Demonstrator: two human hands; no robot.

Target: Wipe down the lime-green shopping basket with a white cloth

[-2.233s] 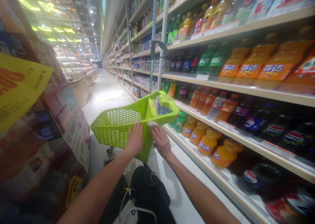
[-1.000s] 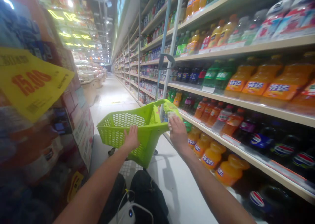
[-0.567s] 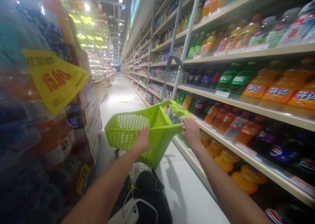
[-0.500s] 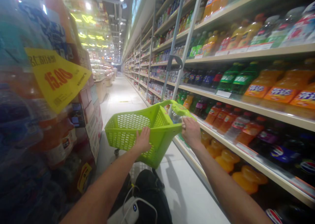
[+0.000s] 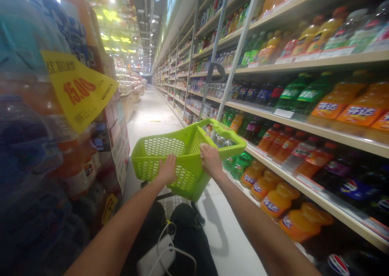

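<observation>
The right hand, at five o'clock from the view's centre, rested on the rim of the green cart basket, fingers curled closed; the pale cloth it gripped half a second earlier was hidden. It had left the cart handle, between three and four o'clock, for the basket's near corner. The left hand, at seven o'clock, lay open on the side wall, as before. The basket sat just below centre. At four o'clock, lower bottles had come clear of the arm: a green bottle marked 7 and orange bottles labelled 芬达. Farther out that way, a dark bottle bore Pepsi's roundel. Larger orange bottles at three o'clock also read 芬达. Between nine and ten, a yellow price sign showed 15.00 in red.
</observation>
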